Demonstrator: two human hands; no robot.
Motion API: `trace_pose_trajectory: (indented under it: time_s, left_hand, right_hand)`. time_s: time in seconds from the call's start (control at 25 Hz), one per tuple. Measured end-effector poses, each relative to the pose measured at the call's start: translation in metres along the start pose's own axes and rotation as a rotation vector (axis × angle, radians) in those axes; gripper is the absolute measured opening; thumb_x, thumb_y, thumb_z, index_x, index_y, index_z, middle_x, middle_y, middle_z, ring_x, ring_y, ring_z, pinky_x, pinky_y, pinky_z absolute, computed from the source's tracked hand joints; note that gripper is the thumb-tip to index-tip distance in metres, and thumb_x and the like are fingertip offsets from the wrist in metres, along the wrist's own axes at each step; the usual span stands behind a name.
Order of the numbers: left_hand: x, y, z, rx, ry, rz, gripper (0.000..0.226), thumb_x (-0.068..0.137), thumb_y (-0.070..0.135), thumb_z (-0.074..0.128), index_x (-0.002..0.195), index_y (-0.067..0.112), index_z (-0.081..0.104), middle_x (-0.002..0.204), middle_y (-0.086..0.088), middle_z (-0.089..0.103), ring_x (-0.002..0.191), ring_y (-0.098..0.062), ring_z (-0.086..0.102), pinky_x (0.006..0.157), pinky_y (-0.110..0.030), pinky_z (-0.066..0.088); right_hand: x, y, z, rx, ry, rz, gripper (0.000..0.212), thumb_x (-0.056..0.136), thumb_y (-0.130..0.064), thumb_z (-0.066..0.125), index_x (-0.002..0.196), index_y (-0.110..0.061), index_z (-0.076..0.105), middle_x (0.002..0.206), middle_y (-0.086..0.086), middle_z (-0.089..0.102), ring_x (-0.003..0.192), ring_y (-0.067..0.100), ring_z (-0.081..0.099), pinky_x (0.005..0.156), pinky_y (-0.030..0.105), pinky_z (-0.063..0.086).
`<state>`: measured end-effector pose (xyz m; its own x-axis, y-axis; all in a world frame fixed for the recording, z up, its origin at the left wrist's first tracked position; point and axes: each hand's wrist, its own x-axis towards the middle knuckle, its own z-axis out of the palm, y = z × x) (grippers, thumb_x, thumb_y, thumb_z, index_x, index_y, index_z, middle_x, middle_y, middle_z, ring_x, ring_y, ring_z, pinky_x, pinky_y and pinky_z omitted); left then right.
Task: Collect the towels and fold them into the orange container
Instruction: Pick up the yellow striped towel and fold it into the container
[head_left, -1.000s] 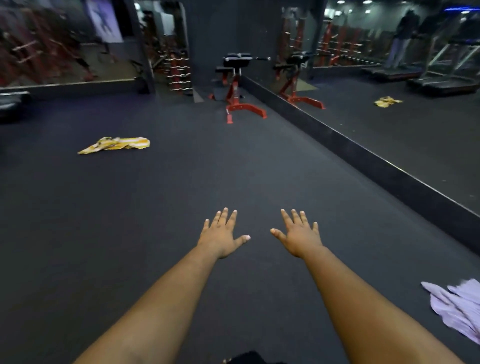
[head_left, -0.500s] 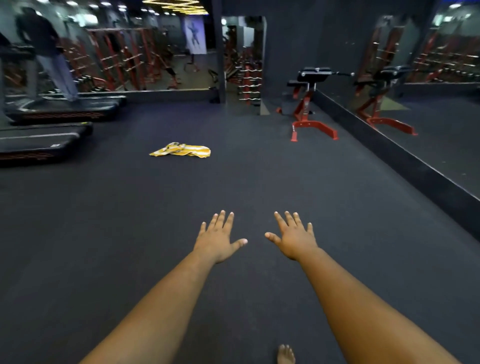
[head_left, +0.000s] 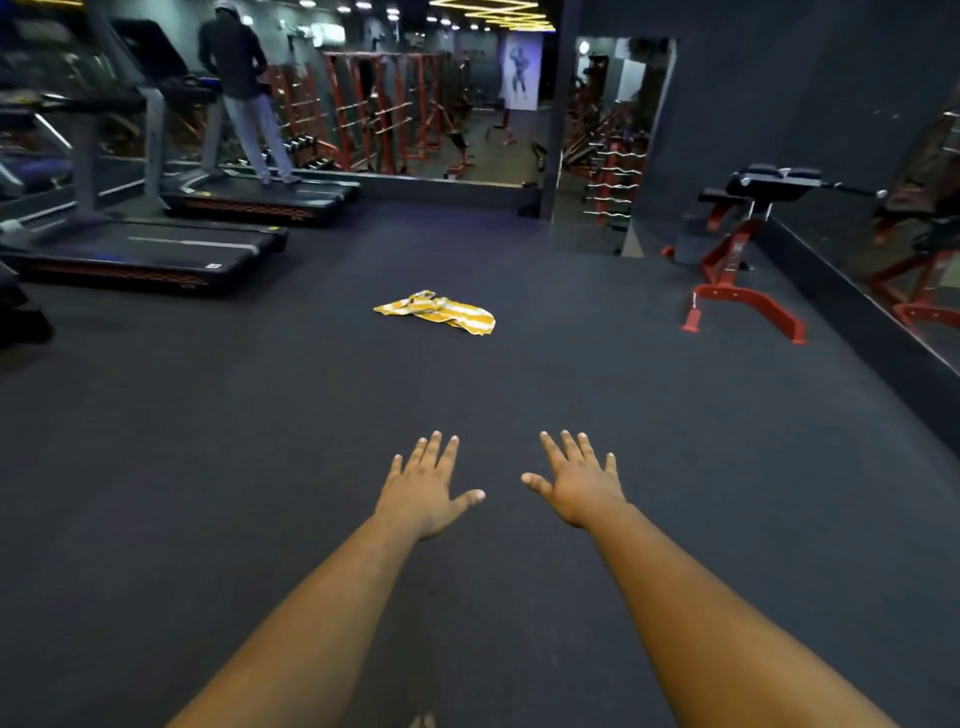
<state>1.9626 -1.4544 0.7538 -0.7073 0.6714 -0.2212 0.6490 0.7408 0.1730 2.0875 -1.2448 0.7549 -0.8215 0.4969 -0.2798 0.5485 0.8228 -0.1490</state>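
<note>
**Two empty hands and a yellow towel on the gym floor**

Two bare arms reach out from the bottom of the frame. The left hand (head_left: 423, 491) is in the lower middle, palm down, with its fingers straight and spread wide. It holds nothing. The right hand (head_left: 579, 483) is just beside it, a little to the right. Its fingers are spread wide too, and it also holds nothing. The two hands are apart, with a gap of dark floor (head_left: 208, 441) between the thumbs.

A yellow and white striped towel (head_left: 436, 312) lies crumpled on the floor in the middle of the frame, above the hands and well apart from them. Nothing touches it.

In the upper left are two black treadmills (head_left: 156, 260). A person (head_left: 239, 88) in dark top and grey trousers stands on the far one, back turned. A red and black bench (head_left: 748, 260) stands at the right, next to a low black ledge (head_left: 857, 322) under a mirror. Red racks (head_left: 374, 114) fill the top middle.
</note>
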Motion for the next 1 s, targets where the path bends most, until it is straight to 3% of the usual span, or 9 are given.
trace_pose_trajectory:
  time_s: [0.52,1.0]
  left_hand:
    - [0.293,-0.127,-0.088,0.003,-0.064,-0.027,0.097,0.093,0.079,0.029,0.161,0.026,-0.015,0.17,-0.002,-0.017,0.157,-0.022,-0.011,0.127,-0.051,0.001]
    - [0.592,-0.171,-0.15,0.014,-0.091,-0.085,0.097,0.093,0.079,0.031,0.161,0.026,-0.014,0.17,-0.002,-0.017,0.157,-0.021,-0.012,0.127,-0.051,0.001]
  right_hand:
    - [0.311,-0.077,-0.071,0.012,-0.02,-0.019,0.081,0.096,-0.074,0.022,0.16,-0.036,-0.011,0.17,0.001,-0.008,0.156,0.025,-0.014,0.124,0.06,0.0]
    - [0.635,-0.08,-0.139,0.052,-0.066,-0.058,0.081,0.096,-0.074,0.022,0.16,-0.036,-0.011,0.17,0.001,-0.01,0.156,0.024,-0.016,0.124,0.059,-0.001]
